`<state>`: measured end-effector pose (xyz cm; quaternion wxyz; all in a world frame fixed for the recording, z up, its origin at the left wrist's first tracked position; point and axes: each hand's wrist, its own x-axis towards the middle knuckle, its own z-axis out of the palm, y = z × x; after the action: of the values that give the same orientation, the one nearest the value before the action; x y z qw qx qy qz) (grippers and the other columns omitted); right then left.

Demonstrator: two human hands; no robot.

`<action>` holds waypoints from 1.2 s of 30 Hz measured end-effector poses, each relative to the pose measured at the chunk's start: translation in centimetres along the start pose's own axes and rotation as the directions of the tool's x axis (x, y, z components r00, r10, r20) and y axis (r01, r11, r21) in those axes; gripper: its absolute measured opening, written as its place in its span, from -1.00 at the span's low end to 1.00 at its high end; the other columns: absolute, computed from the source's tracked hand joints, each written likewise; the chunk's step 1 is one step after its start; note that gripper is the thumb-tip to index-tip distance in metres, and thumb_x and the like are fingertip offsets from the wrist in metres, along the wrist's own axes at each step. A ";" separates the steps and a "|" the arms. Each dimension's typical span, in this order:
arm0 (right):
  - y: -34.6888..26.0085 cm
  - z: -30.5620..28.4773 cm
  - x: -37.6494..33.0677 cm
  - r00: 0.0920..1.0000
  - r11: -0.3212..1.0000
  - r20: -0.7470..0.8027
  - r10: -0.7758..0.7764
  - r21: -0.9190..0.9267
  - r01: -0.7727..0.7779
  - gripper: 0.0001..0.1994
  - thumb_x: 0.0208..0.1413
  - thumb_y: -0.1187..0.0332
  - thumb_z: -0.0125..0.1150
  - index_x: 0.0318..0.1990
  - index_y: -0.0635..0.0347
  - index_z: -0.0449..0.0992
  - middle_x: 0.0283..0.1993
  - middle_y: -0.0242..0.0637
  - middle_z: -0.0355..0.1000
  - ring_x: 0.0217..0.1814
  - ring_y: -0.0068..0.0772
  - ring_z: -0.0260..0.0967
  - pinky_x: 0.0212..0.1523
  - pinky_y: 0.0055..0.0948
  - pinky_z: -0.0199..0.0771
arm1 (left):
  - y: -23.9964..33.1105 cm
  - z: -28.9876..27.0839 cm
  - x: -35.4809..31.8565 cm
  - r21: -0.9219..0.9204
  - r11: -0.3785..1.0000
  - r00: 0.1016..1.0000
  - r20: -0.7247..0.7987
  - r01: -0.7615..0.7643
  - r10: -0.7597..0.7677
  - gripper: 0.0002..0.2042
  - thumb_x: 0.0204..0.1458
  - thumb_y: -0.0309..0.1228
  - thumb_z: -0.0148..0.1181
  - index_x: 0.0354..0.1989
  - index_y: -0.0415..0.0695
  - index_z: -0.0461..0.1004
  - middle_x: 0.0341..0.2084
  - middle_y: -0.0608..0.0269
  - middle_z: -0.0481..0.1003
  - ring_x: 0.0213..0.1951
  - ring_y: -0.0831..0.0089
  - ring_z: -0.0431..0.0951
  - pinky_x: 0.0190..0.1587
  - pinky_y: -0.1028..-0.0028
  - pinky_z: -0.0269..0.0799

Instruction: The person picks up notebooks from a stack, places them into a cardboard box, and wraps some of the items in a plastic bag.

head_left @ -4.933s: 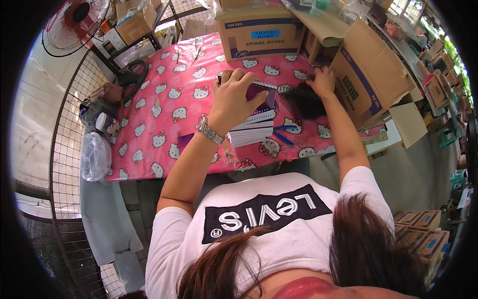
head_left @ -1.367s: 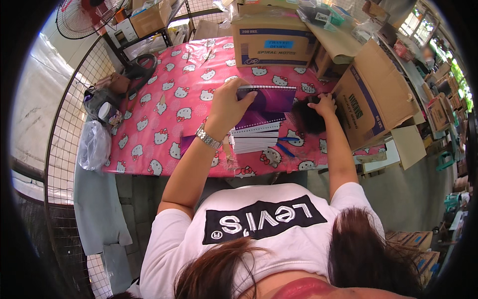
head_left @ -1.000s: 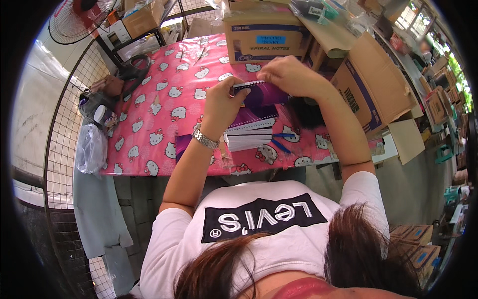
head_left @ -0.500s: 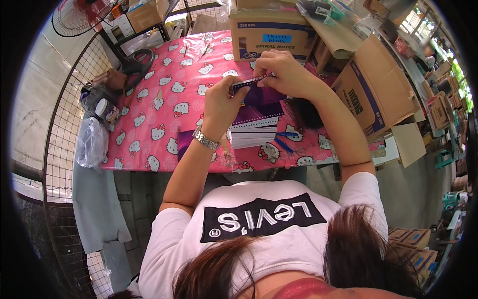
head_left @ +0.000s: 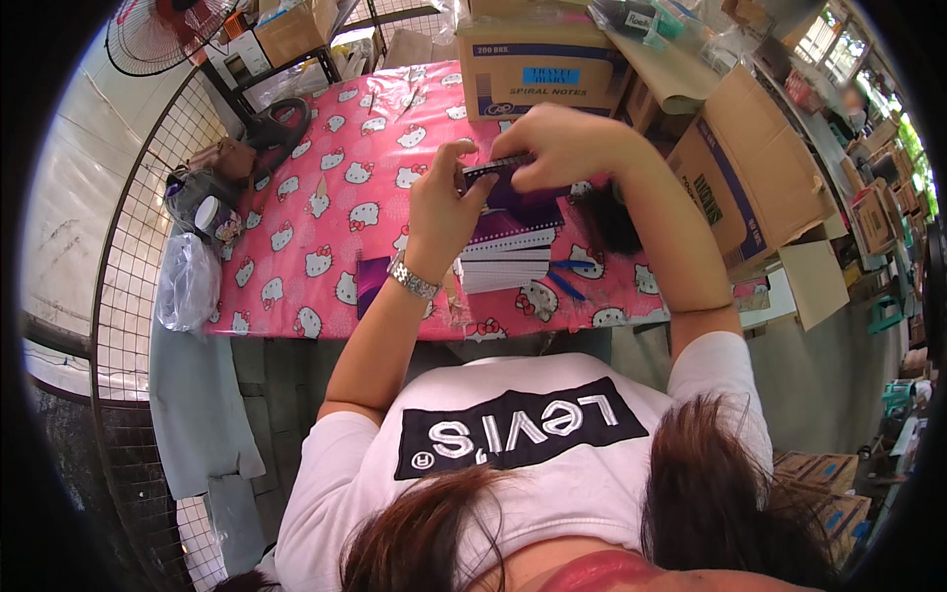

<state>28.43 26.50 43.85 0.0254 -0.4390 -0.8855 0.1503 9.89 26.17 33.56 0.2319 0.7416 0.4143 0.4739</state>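
Note:
A small notebook with a dark purple cover [head_left: 508,197] is raised above the table, a row of spiral binding [head_left: 490,168] along its far edge. My left hand [head_left: 444,202] pinches the left end of that edge between thumb and fingers. Curled over the right part of the binding, my right hand [head_left: 572,148] has its fingertips closed at the notebook's edge; part of the grip is hidden. Just below lies a fanned stack of hole-punched white pads [head_left: 505,268]. A blue-handled hand tool [head_left: 566,284] rests at the stack's right.
Pink patterned cloth [head_left: 326,212] covers the table. Another purple cover [head_left: 371,281] lies by my left forearm, a dark bristly thing [head_left: 609,222] by my right. Cardboard boxes [head_left: 543,74] stand behind and an open carton [head_left: 740,178] at right. A jar [head_left: 215,217] and plastic bag [head_left: 187,284] sit left.
My right hand has rolled over, with its back turned more upward and its fingers tucked lower at the binding. The left hand keeps its pinch on the notebook, nearly still.

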 end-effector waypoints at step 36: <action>-2.0 15.7 -7.2 0.372 0.913 -0.843 0.387 0.407 -0.029 -0.43 -0.14 0.30 0.43 0.11 0.21 0.44 -0.05 -0.13 0.41 -0.06 -0.17 0.41 -0.02 -0.30 0.43 | -1.0 -0.4 -0.1 -0.228 0.957 0.975 0.171 0.178 -0.140 -0.83 0.12 -0.49 0.21 -0.15 -0.28 0.50 -0.52 0.40 0.49 -0.47 0.70 0.48 -0.45 0.65 0.50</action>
<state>28.53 15.83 30.10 0.5563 -0.5477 -0.6241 0.0314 9.07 26.66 32.94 0.3892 0.7061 0.3927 0.4424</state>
